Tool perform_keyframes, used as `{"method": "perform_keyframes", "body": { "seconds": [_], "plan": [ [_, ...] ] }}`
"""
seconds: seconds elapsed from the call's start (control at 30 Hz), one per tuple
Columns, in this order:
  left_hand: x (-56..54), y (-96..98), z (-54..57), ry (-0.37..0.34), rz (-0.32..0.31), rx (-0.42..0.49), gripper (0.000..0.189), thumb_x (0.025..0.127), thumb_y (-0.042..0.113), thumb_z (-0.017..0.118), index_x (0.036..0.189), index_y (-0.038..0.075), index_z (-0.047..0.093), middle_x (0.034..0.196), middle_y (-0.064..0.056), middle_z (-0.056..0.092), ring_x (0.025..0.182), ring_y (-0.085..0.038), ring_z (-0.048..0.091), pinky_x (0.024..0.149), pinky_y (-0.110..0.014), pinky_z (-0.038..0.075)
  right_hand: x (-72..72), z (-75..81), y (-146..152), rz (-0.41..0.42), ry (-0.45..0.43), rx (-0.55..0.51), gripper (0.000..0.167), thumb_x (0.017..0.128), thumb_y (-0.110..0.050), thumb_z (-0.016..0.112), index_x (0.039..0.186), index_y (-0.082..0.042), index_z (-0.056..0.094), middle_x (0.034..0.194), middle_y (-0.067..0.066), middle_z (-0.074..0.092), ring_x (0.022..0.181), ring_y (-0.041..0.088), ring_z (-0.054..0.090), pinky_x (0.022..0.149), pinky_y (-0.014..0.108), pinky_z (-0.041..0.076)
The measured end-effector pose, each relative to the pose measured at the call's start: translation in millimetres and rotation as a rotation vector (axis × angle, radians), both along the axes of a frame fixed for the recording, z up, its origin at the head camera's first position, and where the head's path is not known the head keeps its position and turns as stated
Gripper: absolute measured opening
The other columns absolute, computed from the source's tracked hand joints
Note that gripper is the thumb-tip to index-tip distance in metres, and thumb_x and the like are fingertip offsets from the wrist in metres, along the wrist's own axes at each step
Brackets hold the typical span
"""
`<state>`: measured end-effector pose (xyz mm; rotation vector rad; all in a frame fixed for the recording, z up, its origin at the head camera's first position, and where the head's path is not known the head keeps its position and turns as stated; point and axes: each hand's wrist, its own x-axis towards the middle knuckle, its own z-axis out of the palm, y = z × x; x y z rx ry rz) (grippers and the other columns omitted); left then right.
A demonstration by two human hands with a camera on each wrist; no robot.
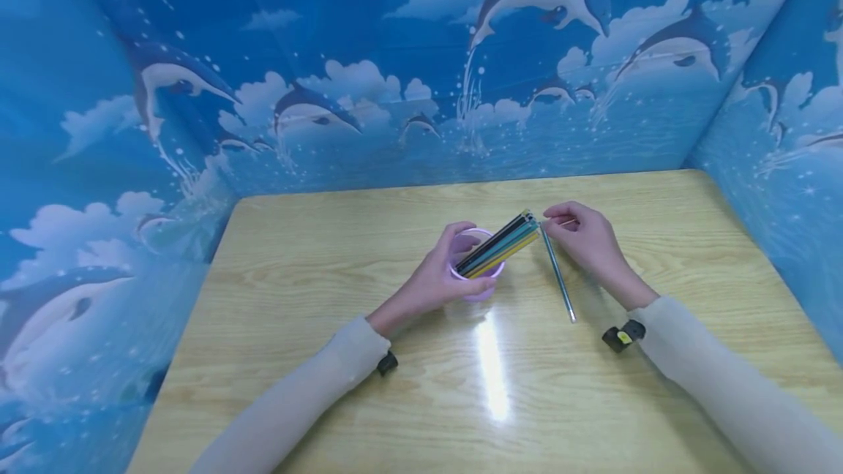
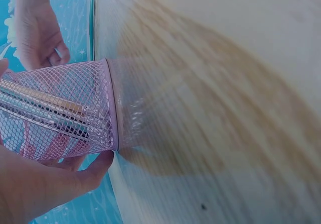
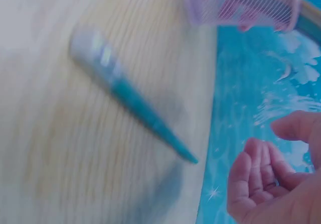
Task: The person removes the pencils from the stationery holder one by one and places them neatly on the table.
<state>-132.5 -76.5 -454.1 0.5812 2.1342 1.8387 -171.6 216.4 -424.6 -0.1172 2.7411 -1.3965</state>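
Note:
My left hand [image 1: 443,269] grips a pink mesh pencil cup [image 2: 65,108], its thumb and fingers wrapped around the sides. A bundle of pencils [image 1: 503,241] in black, teal and yellow stands in the cup, slanting to the right past the rim. On the table to the right of the cup lies one teal pencil [image 1: 558,273] with a silver band and a pale eraser end [image 3: 83,43]. My right hand [image 1: 582,236] is beside the far end of that pencil. A gap shows between its thumb and loosely bent fingers, with nothing held.
The wood-grain table [image 1: 296,254] stretches around both hands, with a bright light reflection in front of the cup. A blue curtain [image 1: 369,108] printed with dolphins rises along the back and both sides. Black wrist devices [image 1: 622,336] sit at the sleeves.

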Motion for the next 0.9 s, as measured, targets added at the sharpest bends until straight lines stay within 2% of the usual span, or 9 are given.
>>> {"method": "perform_keyframes", "body": {
  "seconds": [0.2, 0.4, 0.53, 0.63, 0.9],
  "plan": [
    [-1.4, 0.8, 1.3, 0.002, -0.005, -0.003, 0.090, 0.089, 0.019, 0.092, 0.159, 0.026, 0.036, 0.152, -0.006, 0.060, 0.138, -0.029, 0.060, 0.111, -0.047, 0.054, 19.0, 15.2, -5, 0.000, -0.010, -0.091, 0.038, 0.108, -0.030, 0.068, 0.132, 0.001, 0.068, 0.117, 0.014, 0.067, 0.102, 0.022, 0.061, 0.079, 0.024, 0.053],
    [-2.3, 0.9, 1.6, -0.001, -0.001, -0.020, 0.091, 0.089, 0.021, 0.093, 0.159, 0.029, 0.036, 0.152, -0.003, 0.059, 0.138, -0.027, 0.060, 0.109, -0.046, 0.055, 39.9, 25.9, -8, 0.025, -0.046, -0.243, 0.035, 0.108, -0.025, 0.071, 0.130, 0.001, 0.067, 0.114, 0.008, 0.069, 0.099, 0.013, 0.068, 0.083, 0.021, 0.059],
    [-3.3, 0.0, 2.3, -0.002, -0.009, -0.020, 0.092, 0.089, 0.021, 0.093, 0.160, 0.030, 0.035, 0.153, -0.002, 0.058, 0.138, -0.026, 0.059, 0.111, -0.047, 0.053, 49.8, 29.1, -13, 0.075, -0.032, -0.313, 0.033, 0.107, -0.021, 0.073, 0.128, 0.004, 0.066, 0.112, 0.007, 0.072, 0.099, 0.016, 0.071, 0.085, 0.021, 0.060],
    [-3.4, -0.4, 1.7, 0.001, -0.014, -0.014, 0.093, 0.088, 0.021, 0.093, 0.160, 0.029, 0.035, 0.153, -0.003, 0.058, 0.139, -0.027, 0.059, 0.112, -0.048, 0.052, 53.8, 31.1, -17, 0.097, -0.021, -0.312, 0.034, 0.106, -0.021, 0.075, 0.126, 0.004, 0.066, 0.112, 0.010, 0.073, 0.097, 0.019, 0.071, 0.083, 0.022, 0.061],
    [1.9, -1.1, -1.3, 0.006, -0.019, -0.023, 0.092, 0.089, 0.023, 0.092, 0.160, 0.029, 0.034, 0.153, -0.005, 0.058, 0.139, -0.026, 0.059, 0.114, -0.047, 0.051, 57.8, 36.4, -24, 0.069, -0.003, -0.209, 0.035, 0.104, -0.035, 0.079, 0.115, -0.003, 0.071, 0.108, 0.012, 0.074, 0.092, 0.023, 0.068, 0.072, 0.028, 0.057]
  ]
}}
